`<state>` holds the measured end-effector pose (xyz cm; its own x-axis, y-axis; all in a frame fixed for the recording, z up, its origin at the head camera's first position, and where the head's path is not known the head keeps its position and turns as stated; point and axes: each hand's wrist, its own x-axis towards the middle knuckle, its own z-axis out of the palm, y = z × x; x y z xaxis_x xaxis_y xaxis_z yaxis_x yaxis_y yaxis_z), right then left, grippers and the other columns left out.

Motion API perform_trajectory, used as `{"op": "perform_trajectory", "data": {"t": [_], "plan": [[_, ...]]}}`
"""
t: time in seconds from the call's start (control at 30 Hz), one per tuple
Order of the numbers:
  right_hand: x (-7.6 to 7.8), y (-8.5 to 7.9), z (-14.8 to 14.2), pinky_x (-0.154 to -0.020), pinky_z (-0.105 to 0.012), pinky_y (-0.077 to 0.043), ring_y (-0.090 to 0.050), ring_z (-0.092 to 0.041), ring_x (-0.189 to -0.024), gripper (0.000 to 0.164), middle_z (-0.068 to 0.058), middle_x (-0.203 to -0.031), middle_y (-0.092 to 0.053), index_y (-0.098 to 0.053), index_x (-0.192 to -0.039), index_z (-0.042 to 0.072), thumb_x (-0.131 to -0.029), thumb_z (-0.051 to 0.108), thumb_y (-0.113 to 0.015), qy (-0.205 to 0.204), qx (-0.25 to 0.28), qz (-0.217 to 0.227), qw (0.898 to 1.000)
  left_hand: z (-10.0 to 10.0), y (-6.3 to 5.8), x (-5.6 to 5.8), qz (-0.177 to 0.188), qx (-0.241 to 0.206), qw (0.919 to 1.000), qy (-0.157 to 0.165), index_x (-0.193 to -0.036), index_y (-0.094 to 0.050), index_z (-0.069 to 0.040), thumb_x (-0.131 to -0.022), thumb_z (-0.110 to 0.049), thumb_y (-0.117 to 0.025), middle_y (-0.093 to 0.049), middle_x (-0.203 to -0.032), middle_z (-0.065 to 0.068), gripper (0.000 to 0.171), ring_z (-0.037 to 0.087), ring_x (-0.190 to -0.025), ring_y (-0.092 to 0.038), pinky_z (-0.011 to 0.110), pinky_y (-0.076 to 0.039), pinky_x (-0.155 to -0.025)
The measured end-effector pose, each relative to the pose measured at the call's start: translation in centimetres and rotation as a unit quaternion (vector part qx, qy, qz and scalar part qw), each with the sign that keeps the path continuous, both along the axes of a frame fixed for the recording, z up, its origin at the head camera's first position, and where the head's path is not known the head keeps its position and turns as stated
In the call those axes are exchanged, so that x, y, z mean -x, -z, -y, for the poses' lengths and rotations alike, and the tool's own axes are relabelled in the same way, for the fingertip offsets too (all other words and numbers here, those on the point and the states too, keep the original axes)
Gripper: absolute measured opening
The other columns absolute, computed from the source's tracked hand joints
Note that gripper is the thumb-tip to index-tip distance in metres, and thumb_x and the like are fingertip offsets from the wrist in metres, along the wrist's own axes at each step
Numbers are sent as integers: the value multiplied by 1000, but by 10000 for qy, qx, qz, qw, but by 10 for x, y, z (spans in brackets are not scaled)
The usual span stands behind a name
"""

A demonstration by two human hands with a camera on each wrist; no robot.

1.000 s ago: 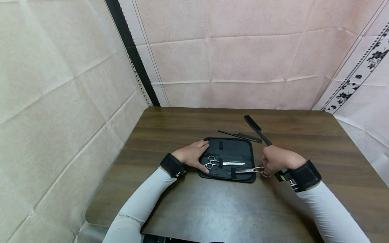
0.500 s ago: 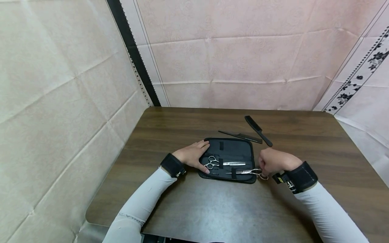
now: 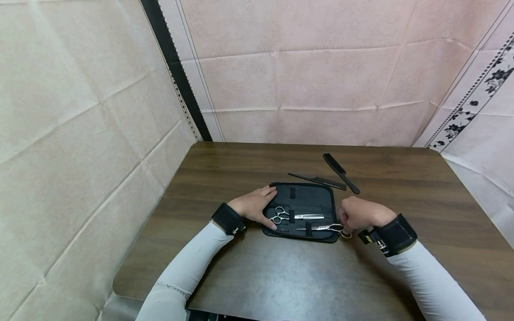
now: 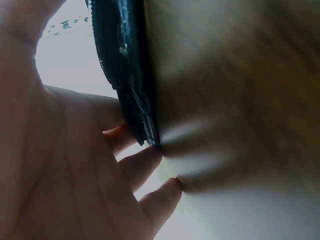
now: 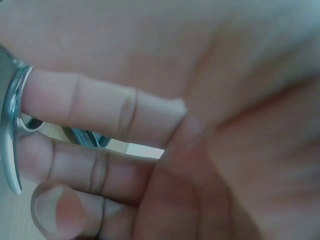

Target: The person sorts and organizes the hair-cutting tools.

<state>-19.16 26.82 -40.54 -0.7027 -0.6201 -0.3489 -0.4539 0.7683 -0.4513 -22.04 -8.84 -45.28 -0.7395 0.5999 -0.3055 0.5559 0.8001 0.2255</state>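
A black zip case (image 3: 313,196) lies unfolded on the table. My left hand (image 3: 254,206) rests on its left edge with fingers spread; the left wrist view shows the fingertips at the zipped rim (image 4: 107,55). At the lower right, my right hand (image 3: 363,213) pinches the finger rings of silver scissors (image 3: 321,228). Their blades point left and pass under an elastic strap (image 3: 308,229) in the case. In the right wrist view, fingers are against the shiny metal handle (image 5: 10,135). Above lies a second pair of scissors (image 3: 308,216), held under another strap.
Behind the case are two black combs: a thin-tailed one (image 3: 321,180) near its top edge, and a wider-handled one (image 3: 340,171) slanting to the right. The wooden table (image 3: 233,160) reaches pale cloth hangings (image 3: 321,89) at the back and left.
My right hand has moved a little left, sliding the scissors' blades further under the strap into the case. My left hand stays in place on the case's edge.
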Motion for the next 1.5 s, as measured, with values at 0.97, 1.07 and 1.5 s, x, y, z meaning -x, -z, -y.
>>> {"op": "perform_trajectory", "data": {"t": [0.97, 1.07, 1.5], "plan": [[0, 4, 7, -55, -23, -43, -50, -6, -57, 29, 11, -62, -55, -63, -65, 18, -81, 8, -85, -166, 97, -169, 9997, 0, -1, 0, 19, -8, 10000, -7, -167, -17, -9, -81, -73, -74, -10, -176, 7, 121, 28, -163, -7, 44, -17, -131], [1, 5, 7, -56, -23, -43, -51, -6, -57, 29, 11, -63, -56, -63, -65, 18, -81, 8, -85, -200, 143, -193, 9995, 0, 0, 0, 26, -4, 10000, -30, -167, -17, -9, -81, -74, -74, -10, -176, 8, 121, 28, -163, -6, 44, -17, -131], [-3, 4, 12, -57, -23, -42, -50, -6, -61, 25, 10, -67, -56, -64, -70, 17, -84, 10, -84, -250, 199, -243, 9992, -1, -3, -2, 38, 21, 10000, -41, -167, -17, -9, -81, -72, -74, -10, -176, 7, 121, 27, -163, -5, 43, -16, -131]]}}
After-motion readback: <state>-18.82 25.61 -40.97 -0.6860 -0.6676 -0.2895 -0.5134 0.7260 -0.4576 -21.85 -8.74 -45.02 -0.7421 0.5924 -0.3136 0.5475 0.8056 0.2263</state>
